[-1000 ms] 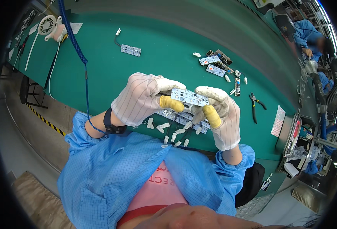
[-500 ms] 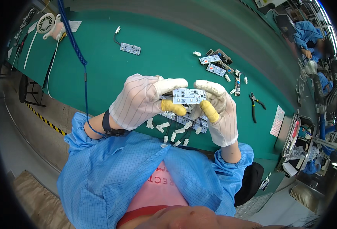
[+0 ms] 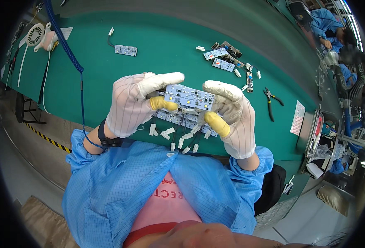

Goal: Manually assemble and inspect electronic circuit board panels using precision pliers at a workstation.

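A white circuit board (image 3: 189, 97) with small yellow and dark parts is held up between my two gloved hands. My left hand (image 3: 143, 99) grips its left end, with the yellow-capped thumb at the lower edge and the fingers along the top. At the right end, my right hand (image 3: 230, 111) is closed on it, thumb below and fingers behind. The board tilts slightly down to the right. Beneath it lie several more boards (image 3: 171, 118) with wires and white plug connectors (image 3: 168, 133), partly hidden by my hands.
One board with a connector (image 3: 125, 50) lies alone at the far left. Boards and dark parts (image 3: 223, 64) form a pile at the far right, near cutting pliers (image 3: 269, 104). A small fan (image 3: 35, 35) and a coiled blue cord (image 3: 62, 39) are at left. A metal tray (image 3: 312, 136) stands at right.
The held board has turned from level to tilted, and more of its length shows. My left hand has shifted left along with it. The whole view has shifted slightly.
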Available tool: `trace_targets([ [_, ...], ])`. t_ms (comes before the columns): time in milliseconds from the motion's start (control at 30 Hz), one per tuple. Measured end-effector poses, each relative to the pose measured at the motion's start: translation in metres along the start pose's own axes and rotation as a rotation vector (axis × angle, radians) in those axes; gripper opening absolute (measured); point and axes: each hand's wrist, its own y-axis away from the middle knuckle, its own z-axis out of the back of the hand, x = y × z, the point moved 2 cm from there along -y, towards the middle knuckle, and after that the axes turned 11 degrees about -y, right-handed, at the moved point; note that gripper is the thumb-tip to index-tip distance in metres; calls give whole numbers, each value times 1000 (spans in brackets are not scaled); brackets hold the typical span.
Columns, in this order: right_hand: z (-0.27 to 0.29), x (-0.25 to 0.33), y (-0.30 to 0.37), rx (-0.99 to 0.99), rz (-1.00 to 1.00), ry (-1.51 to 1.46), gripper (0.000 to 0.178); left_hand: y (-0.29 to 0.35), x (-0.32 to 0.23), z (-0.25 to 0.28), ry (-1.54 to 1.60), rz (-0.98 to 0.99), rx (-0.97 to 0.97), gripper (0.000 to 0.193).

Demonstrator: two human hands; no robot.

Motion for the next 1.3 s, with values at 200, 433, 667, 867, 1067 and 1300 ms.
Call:
trace_targets([
  [200, 0, 2, -1, -24, -68, -10, 49, 0, -3, 1, -49, 55, -32, 44],
  [433, 3, 0, 1, -38, -32, 130, 48, 0, -5, 6, -56, -20, -11, 51],
  [667, 4, -5, -3, -9, -104, 0, 47, 2, -12, 3, -61, 16, -61, 46],
  [867, 24, -12, 0, 29, -236, 308, 55, 1, -9, 5, -82, 5, -41, 39],
  [1067, 185, 3, 28, -379, 96, 1570, 94, 3, -3, -3, -161, -8, -2, 38],
  [1300, 216, -20, 62, -683, -219, 1527, 49, 0, -3, -15, -76, -60, 75, 36],
])
